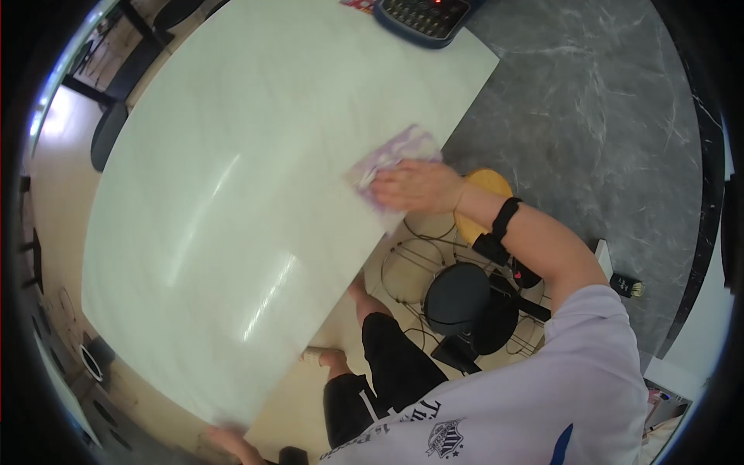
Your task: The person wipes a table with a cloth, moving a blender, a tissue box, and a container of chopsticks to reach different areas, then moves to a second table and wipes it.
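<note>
White glossy table (217, 194), cloth (391, 155) under right hand (415, 186), grey marbled surface (589, 101) beside.

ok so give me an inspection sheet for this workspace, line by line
surface: white table, glossy, with streaks of glare
job's things: patterned cloth, purple and white, lying flat near the table's edge
clutter: keypad device, dark, with a red light, at the far end of the table
hands: right hand pressed flat on the cloth, fingers extended; left hand at the table's near edge, mostly cut off, grip unclear
cables: nothing seen
surroundings: black stool and yellow seat below the table's edge; grey marbled floor; dark chairs on the far side
</note>
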{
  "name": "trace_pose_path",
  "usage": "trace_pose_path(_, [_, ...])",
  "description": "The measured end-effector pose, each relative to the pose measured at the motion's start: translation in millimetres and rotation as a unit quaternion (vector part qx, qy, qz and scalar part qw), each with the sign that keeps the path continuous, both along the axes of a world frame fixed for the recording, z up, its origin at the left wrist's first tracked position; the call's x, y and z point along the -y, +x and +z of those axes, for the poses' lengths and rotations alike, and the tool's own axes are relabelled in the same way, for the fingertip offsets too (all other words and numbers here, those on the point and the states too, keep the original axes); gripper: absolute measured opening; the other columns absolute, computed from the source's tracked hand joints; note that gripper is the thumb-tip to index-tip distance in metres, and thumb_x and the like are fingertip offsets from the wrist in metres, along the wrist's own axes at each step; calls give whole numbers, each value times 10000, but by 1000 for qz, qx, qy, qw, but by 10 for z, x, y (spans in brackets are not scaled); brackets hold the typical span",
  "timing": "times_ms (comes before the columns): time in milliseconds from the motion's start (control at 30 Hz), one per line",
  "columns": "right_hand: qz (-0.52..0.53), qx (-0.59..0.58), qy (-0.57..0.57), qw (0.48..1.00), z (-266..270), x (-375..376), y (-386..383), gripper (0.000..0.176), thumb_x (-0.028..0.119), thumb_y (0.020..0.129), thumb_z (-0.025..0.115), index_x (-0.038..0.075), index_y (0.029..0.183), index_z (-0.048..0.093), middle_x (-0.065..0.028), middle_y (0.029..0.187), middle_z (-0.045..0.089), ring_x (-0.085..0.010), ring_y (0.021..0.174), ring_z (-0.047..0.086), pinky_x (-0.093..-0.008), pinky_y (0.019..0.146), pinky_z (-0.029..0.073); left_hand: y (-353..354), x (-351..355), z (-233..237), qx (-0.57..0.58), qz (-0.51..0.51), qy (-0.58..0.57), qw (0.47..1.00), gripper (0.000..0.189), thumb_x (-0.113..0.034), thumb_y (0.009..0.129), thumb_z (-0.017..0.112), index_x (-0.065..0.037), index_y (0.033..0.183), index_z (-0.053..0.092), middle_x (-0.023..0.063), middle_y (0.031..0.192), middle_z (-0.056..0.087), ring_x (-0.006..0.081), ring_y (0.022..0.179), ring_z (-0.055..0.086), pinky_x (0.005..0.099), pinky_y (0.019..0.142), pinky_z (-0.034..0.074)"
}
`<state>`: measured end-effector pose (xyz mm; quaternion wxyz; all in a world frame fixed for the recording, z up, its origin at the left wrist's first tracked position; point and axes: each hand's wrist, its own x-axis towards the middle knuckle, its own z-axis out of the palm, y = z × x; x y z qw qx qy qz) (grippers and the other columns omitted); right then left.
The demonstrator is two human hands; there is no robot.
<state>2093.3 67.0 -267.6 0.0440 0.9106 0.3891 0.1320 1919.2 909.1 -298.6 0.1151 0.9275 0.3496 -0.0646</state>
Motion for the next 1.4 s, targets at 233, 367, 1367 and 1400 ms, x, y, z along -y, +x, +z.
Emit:
trace_pose_path(233, [-301,-47,111,946,-161,2159,78,655,80,860,569,81,1507,461,-111,1577,447,-307,1481,385,-430,1219,310,79,512,248,172,201,-129,956,483,-298,1100,413,61,1423,423,261,1368,534,370,1230,549,420,1022,478])
trace_pose_path(367, [-445,3,312,840,-284,2393,346,594,121,979,518,15,1545,373,-181,1607,377,-354,1517,308,-430,1236,262,219,743,584,141,170,-67,973,477,-311,1099,421,62,1397,438,261,1344,541,366,1200,560,419,999,485])
trace_pose_path(1367, [-429,-176,271,844,235,-869,362,630,222,971,517,-41,1523,365,-187,1645,284,-325,1541,233,-491,1256,180,901,2295,1205,-3,-285,-29,958,657,-248,877,754,19,1406,471,282,1414,473,451,1266,496,487,1077,430])
trace_pose_path(1400, [-423,-173,263,850,227,-803,518,630,222,971,517,-41,1523,365,-187,1645,284,-325,1541,233,-491,1256,180,1026,2387,1197,1,-277,-37,960,657,-248,877,754,19,1406,471,282,1414,473,451,1266,496,487,1077,430])
